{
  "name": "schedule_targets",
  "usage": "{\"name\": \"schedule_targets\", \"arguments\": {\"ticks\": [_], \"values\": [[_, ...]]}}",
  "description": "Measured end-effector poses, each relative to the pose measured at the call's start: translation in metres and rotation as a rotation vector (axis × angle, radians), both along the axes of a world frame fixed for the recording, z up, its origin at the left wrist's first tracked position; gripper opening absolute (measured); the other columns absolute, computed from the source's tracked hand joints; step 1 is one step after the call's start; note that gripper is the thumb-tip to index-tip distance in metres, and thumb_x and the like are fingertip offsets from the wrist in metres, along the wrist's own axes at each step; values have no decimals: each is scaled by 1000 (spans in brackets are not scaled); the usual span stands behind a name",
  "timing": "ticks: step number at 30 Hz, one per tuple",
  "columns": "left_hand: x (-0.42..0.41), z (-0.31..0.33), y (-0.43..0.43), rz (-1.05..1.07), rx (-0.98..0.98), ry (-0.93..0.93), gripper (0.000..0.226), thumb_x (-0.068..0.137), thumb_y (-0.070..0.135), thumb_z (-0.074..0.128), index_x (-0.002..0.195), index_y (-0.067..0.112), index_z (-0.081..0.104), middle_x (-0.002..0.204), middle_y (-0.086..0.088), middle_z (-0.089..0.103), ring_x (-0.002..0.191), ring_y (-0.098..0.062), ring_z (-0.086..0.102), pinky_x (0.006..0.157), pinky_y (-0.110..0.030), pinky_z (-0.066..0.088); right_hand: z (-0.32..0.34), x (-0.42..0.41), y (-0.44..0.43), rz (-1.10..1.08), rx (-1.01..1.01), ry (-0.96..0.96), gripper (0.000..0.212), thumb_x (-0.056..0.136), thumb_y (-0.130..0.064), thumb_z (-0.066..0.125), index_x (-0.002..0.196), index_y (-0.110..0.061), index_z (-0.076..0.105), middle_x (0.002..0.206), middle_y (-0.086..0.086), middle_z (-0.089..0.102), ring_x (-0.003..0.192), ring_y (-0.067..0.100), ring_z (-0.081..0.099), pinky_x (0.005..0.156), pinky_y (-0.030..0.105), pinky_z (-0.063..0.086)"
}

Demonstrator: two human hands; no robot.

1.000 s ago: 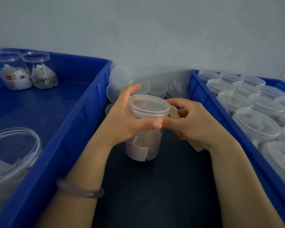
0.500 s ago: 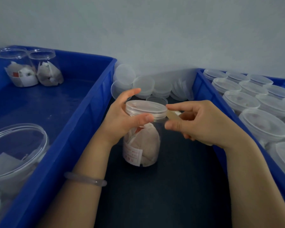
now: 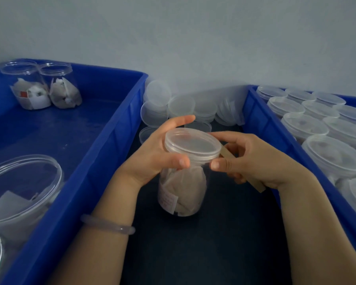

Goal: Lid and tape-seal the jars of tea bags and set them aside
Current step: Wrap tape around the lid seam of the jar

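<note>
Jar (image 3: 181,190) stands on dark tabletop (image 3: 214,254) | left hand (image 3: 152,159) curls its fingers (image 3: 179,161) round lid (image 3: 192,144) | right hand (image 3: 253,161) grips tan tape strip (image 3: 228,154) beside lid rim | we judge jar light, slick, thin-walled; hold it by the stiff lidded neck
</note>
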State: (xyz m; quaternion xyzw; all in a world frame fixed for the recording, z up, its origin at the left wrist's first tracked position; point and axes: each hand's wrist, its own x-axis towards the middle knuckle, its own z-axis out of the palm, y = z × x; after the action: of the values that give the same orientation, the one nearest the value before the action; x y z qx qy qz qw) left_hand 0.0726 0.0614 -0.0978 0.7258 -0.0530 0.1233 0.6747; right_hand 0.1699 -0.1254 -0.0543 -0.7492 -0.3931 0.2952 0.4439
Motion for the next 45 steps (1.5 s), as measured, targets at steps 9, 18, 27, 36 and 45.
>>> {"name": "schedule_targets", "arguments": {"ticks": [9, 18, 27, 36, 45], "values": [[0, 3, 4, 208, 482, 45, 109, 37, 63, 83, 134, 44, 37, 124, 18, 53, 116, 2, 52, 97, -24, 44, -15, 4, 9, -91, 6, -242, 73, 43, -60, 77, 112, -44, 59, 110, -3, 64, 96, 18, 61, 79, 34, 54], [-3, 9, 5, 237, 499, 33, 99, 49, 55, 82, 137, 41, 38, 129, 17, 54, 115, 7, 52, 95, -18, 43, -13, 9, 3, 55, -32, -242, 59, 79, -32, 74, 124, -54, 43, 110, -36, 54, 98, -9, 56, 74, 12, 46], [12, 51, -26, 204, 1032, 435, 91, 60, 43, 80, 138, 42, 33, 124, 9, 33, 112, -15, 41, 85, -35, 45, -10, 3, 2, -13, -36, -396, 43, 70, -49, 70, 98, -72, 48, 98, 2, 67, 80, 19, 61, 75, 37, 54], [19, 57, -35, 183, 1024, 469, 63, 63, 37, 83, 106, 37, 38, 101, 12, 42, 88, -10, 45, 75, -35, 37, -13, 1, 0, 41, -21, -273, 62, 79, -23, 75, 128, -45, 46, 118, -10, 59, 105, 12, 59, 92, 30, 50], [26, 50, -43, 293, 1043, 414, 39, 67, 25, 69, 98, 32, 45, 97, 11, 49, 85, -15, 45, 79, -40, 32, -17, -2, 3, -171, -155, -254, 109, 68, -21, 82, 148, -40, 9, 103, -11, 50, 87, 9, 59, 67, 20, 47]]}}
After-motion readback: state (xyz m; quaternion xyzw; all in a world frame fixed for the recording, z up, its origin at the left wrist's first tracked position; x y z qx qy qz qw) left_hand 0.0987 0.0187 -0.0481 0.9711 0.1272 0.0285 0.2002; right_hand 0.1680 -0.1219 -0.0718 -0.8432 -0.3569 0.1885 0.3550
